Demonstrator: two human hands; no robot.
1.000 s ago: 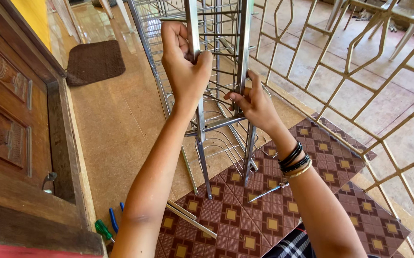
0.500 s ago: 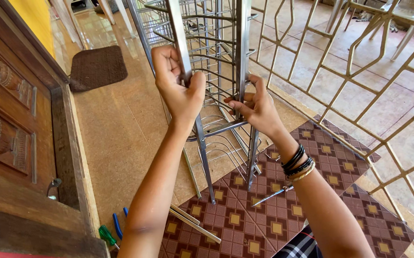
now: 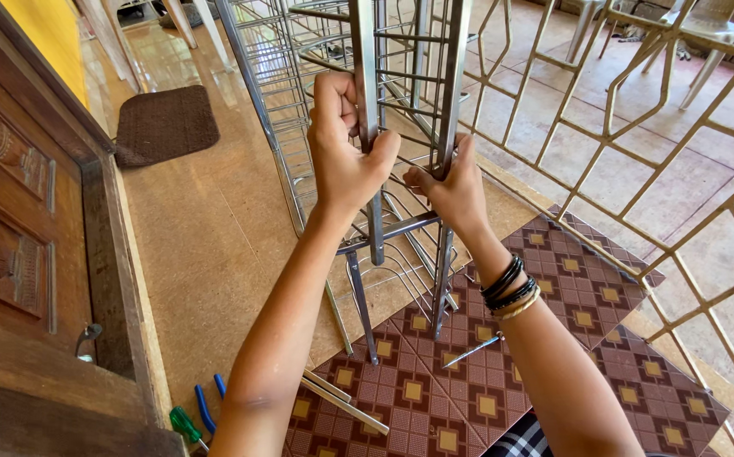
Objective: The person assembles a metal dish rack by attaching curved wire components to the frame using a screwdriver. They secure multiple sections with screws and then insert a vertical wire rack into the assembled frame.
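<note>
A tall shiny metal wire rack (image 3: pixel 401 51) stands in front of me on its thin legs. My left hand (image 3: pixel 346 148) is wrapped around one upright post of the rack (image 3: pixel 365 51), fingers closed on it. My right hand (image 3: pixel 451 182) grips the neighbouring upright post (image 3: pixel 453 68) lower down, with dark and gold bangles (image 3: pixel 509 288) on the wrist. The rack's legs (image 3: pixel 445 288) reach down to a brown patterned mat (image 3: pixel 468 381).
A carved wooden door (image 3: pixel 11 254) fills the left side. A brown doormat (image 3: pixel 164 123) lies on the tiled floor. Blue-handled pliers (image 3: pixel 206 406) and a green-handled screwdriver (image 3: pixel 185 423) lie near loose metal bars (image 3: pixel 341 402). A loose rod (image 3: pixel 472 351) lies on the patterned mat. A tan metal grille (image 3: pixel 637 169) runs along the right.
My left hand slid down the post and the rack now stands closer and more upright before me. My right hand shifted from a crossbar onto the right post.
</note>
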